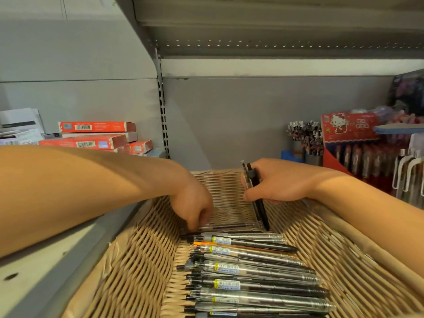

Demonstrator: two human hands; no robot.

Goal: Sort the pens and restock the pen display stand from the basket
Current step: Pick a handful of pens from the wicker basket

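While pens (pixel 250 267) lie crosswise, right hand (pixel 275 182) grips upright pens (left hand (pixel 195 207) pinches one).

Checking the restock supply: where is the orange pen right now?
The orange pen lies in the wicker basket, near the far end of the pen row, just nearer the camera than the left hand.

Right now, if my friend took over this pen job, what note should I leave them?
Left hand: down in the basket, fingers curled on a pen at the far end of the pile.
Right hand: holds a small bunch of pens, tips pointing down into the basket.
Pile of pens: lies crosswise on the basket floor.
Stand: at the right on the shelf, already holding some pens.
Done: a few pens gathered in the right hand.
Left: sort the rest of the pile and put them in the stand.
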